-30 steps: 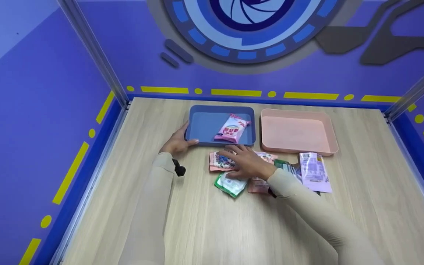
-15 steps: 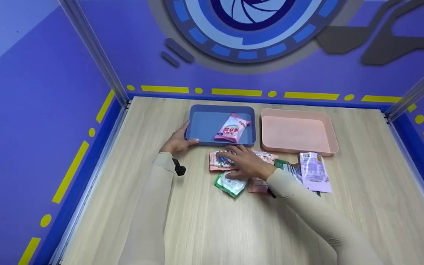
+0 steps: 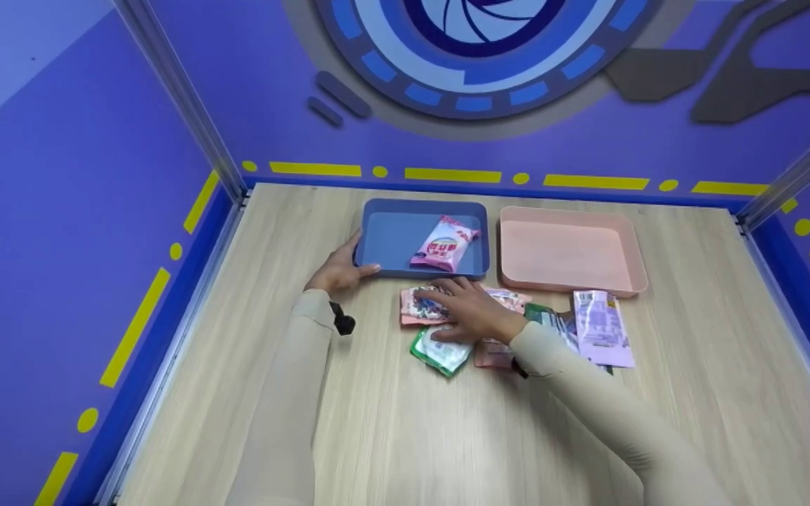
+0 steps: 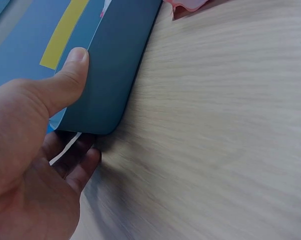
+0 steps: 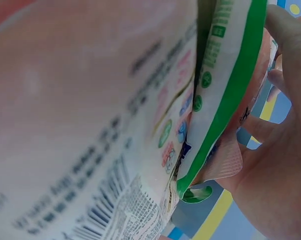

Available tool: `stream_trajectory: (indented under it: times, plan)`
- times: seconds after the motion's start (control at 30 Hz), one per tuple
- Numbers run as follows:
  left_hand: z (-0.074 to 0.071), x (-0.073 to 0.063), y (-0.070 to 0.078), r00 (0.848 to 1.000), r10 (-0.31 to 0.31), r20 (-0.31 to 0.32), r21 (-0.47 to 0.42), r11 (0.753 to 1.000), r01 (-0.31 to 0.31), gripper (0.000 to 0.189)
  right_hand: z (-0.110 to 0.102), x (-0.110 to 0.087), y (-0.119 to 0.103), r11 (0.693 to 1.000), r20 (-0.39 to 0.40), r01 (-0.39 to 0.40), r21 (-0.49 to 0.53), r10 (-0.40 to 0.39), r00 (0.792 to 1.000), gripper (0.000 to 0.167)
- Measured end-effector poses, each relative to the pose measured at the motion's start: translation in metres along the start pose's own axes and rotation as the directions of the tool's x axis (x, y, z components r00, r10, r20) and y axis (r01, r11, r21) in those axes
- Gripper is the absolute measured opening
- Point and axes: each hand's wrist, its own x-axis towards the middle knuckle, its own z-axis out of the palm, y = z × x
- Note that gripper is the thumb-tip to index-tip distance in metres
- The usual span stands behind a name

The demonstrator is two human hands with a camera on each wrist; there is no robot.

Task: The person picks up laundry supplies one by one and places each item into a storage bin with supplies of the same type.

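My left hand (image 3: 338,273) holds the near left corner of a blue tray (image 3: 389,239). In the left wrist view, the thumb lies against the tray's wall (image 4: 115,75) and the fingers reach round its corner. Inside the tray is a pink snack packet (image 3: 445,247). My right hand (image 3: 472,313) rests with spread fingers over a pink packet with a blue print (image 3: 413,309), its thumb on a green-and-white packet (image 3: 444,355). From the right wrist, the green-edged packet (image 5: 235,85) stands close beside the palm, behind a blurred pale packet (image 5: 75,100).
A pink tray (image 3: 567,249) stands right of the blue one. Several packets lie about the right wrist, among them a lavender packet (image 3: 600,329), a dark green packet (image 3: 545,318) and a pinkish packet (image 3: 493,355), partly covered. Purple panels wall in the wooden table (image 3: 405,436).
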Motion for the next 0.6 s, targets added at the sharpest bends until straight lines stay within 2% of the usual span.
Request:
stream_trajectory:
  times: [0.6]
  plan:
    - [-0.0005,-0.0008,-0.0004,1.0,0.009,0.005,-0.007,1.0,-0.009,0.097,0.0019,0.0001,0.0015,1.0,0.001,-0.008,-0.002,0.008,1.0,0.084]
